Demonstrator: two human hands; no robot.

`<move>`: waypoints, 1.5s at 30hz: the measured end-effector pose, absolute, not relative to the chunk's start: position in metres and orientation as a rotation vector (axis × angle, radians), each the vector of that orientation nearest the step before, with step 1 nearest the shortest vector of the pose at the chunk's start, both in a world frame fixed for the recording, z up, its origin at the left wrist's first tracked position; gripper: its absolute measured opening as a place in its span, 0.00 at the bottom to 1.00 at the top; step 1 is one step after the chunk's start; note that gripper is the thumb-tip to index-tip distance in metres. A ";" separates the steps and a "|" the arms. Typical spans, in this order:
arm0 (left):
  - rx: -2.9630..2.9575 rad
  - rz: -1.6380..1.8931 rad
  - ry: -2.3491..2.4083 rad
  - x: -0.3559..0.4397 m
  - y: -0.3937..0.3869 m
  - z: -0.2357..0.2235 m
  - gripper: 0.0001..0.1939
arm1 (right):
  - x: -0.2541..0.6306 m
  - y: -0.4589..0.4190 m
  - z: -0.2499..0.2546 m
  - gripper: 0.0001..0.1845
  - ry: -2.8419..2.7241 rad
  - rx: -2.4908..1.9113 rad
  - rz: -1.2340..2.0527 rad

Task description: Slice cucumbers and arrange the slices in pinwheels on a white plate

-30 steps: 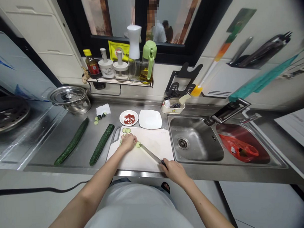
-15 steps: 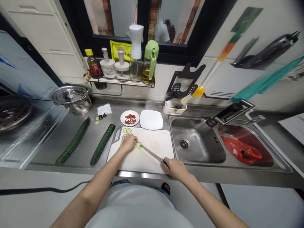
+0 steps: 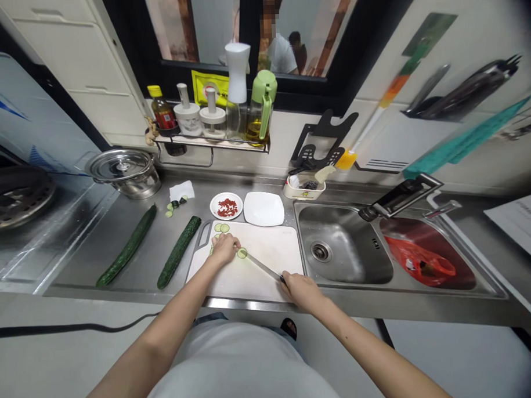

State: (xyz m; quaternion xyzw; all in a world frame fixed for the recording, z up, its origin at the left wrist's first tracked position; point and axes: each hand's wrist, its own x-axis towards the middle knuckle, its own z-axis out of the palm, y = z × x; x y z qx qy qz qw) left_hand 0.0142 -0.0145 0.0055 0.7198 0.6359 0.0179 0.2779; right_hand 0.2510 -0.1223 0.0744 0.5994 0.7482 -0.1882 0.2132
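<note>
On the white cutting board point(image 3: 255, 283), my left hand point(image 3: 225, 248) rests with bent fingers over pale green cucumber slices, their edges showing at its left side. What lies directly under the fingers is hidden. My right hand point(image 3: 301, 290) is closed round the dark handle of a kitchen knife point(image 3: 264, 270). Its blade points up and left, and the tip lies over a round cucumber slice point(image 3: 242, 254) beside my left fingertips. More cucumber slices point(image 3: 224, 228) lie near the board's upper left corner. Two whole cucumbers point(image 3: 179, 253) point(image 3: 126, 247) lie left of the board.
Behind the board stand a plate of chopped red pieces point(image 3: 214, 211) and a white square plate point(image 3: 263, 208). Cucumber ends point(image 3: 175, 204) lie by a paper point(image 3: 182, 190). A lidded pot point(image 3: 136, 183) stands left; the sink point(image 3: 344, 260), holding a red bag point(image 3: 424, 266), is right.
My right hand has shifted slightly left and up with the knife, its tip sliding further across the round slice. My left hand stays in place.
</note>
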 end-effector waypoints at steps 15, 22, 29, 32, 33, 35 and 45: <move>1.920 0.081 1.725 0.015 -0.016 0.005 0.09 | 0.248 -0.121 0.069 0.17 2.106 1.649 -0.453; 1.915 0.073 1.728 0.015 -0.017 0.004 0.10 | 0.256 -0.126 0.072 0.17 2.078 1.637 -0.458; 1.895 0.083 1.733 0.015 -0.017 0.004 0.09 | 0.253 -0.123 0.068 0.18 2.104 1.627 -0.456; 1.895 0.084 1.736 0.016 -0.017 0.004 0.09 | 0.250 -0.120 0.068 0.17 2.120 1.636 -0.455; 1.892 0.085 1.739 0.016 -0.017 0.004 0.09 | 0.249 -0.119 0.068 0.17 2.117 1.646 -0.458; 1.891 0.088 1.741 0.017 -0.018 0.006 0.09 | 0.248 -0.119 0.070 0.16 2.109 1.666 -0.462; 1.874 0.143 1.766 0.021 -0.022 0.008 0.09 | 0.252 -0.106 0.078 0.14 2.146 1.625 -0.382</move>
